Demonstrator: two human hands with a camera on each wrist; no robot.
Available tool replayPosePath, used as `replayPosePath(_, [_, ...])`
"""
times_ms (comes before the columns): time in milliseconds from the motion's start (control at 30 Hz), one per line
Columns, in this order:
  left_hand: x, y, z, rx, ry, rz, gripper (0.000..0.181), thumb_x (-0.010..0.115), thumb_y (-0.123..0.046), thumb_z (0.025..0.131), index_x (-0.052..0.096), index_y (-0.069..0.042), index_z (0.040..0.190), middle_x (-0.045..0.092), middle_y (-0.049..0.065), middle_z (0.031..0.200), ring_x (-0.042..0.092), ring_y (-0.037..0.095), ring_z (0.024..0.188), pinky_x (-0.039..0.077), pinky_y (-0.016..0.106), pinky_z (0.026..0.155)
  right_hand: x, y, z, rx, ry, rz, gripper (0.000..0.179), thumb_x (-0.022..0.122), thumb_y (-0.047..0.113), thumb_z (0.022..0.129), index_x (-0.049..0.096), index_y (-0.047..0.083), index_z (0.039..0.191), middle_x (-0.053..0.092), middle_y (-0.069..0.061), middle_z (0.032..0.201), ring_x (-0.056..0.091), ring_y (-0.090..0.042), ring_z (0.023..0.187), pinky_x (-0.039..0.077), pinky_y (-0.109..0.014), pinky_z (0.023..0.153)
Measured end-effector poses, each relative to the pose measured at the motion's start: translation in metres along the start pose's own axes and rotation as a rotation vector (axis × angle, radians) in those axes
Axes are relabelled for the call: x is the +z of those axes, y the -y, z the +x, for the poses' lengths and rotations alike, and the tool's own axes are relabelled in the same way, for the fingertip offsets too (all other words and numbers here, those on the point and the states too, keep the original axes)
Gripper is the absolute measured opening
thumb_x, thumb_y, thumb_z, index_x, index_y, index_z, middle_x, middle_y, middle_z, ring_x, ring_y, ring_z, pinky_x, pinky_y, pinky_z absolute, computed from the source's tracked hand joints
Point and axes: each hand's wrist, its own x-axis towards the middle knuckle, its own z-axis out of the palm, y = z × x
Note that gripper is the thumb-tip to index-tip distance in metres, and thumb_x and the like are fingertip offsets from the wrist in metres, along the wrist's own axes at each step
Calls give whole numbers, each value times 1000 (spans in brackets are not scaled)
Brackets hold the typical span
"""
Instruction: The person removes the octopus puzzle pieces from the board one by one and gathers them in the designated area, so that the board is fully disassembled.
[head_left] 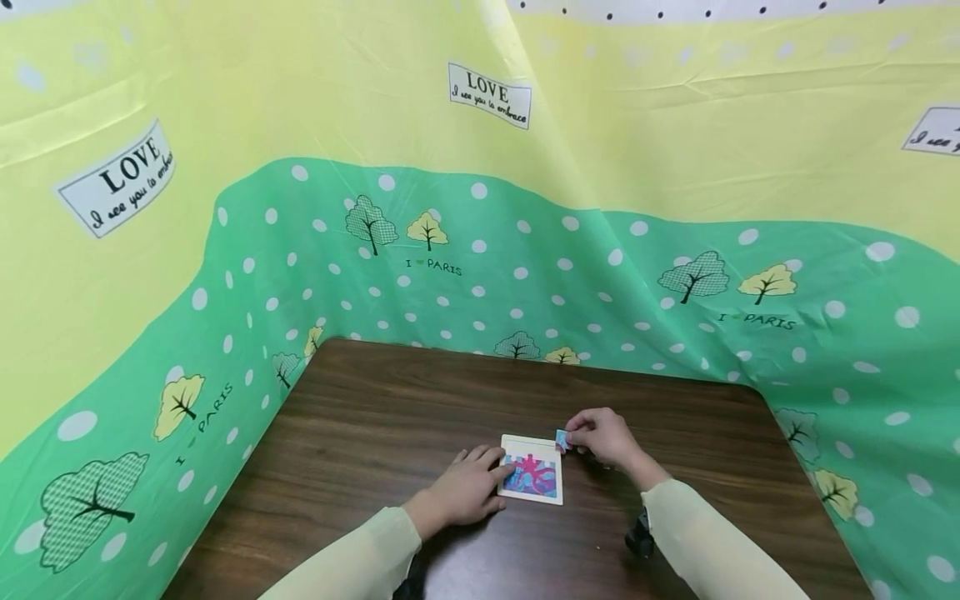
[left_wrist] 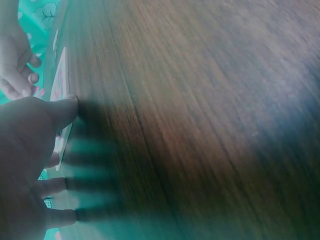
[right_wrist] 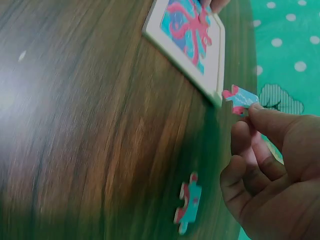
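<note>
Head view: a puzzle piece (head_left: 561,440) is pinched by the right hand (head_left: 603,437) just beside the far right corner of the puzzle tray (head_left: 532,497). The tray's left edge is touched by the flat, relaxed left hand (head_left: 465,492) on the table (head_left: 360,433).

We are looking at a makeshift recording booth, not a lived-in room. A dark wooden table (head_left: 360,433) is the landmark: behind it and on both its sides hangs a printed plastic sheet (head_left: 525,250), creased and draped, which screens off whatever lies beyond. The sheet is yellow above the table and green with white dots, trees and "I love Paris" lettering nearer the tabletop. We see "LOVE" labels (head_left: 490,94) higher up.
</note>
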Motion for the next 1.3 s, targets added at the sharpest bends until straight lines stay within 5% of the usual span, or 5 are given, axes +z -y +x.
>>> replayPosePath(633, [-7, -3, -1, -11, 39, 13, 64, 61, -53, 99, 46, -26, 156, 42, 3, 158, 43, 27, 144, 46, 56, 109, -12, -24, -8, -9, -20, -133, 7, 74, 9, 92, 75, 2, 91, 69, -4, 76, 60, -18, 62, 49, -31, 53])
replayPosePath(1000, [-13, -6, -1, -27, 60, -5, 63, 60, -52, 100, 46, -26, 156, 41, 3, 160, 43, 29, 145, 46, 57, 110, -9, -30, -1, -27, -35, -264, 6, 76, 8, 90, 78, 11, 85, 70, 1, 80, 57, -15, 67, 47, -31, 62])
replayPosePath(1300, [-10, -5, -2, -14, 57, 34, 64, 58, -55, 100, 46, -26, 156, 41, 2, 159, 43, 27, 145, 46, 54, 111, -5, -28, -1, -4, -29, -265, 8, 75, 6, 90, 79, 11, 85, 71, -1, 82, 57, -16, 69, 48, -30, 59])
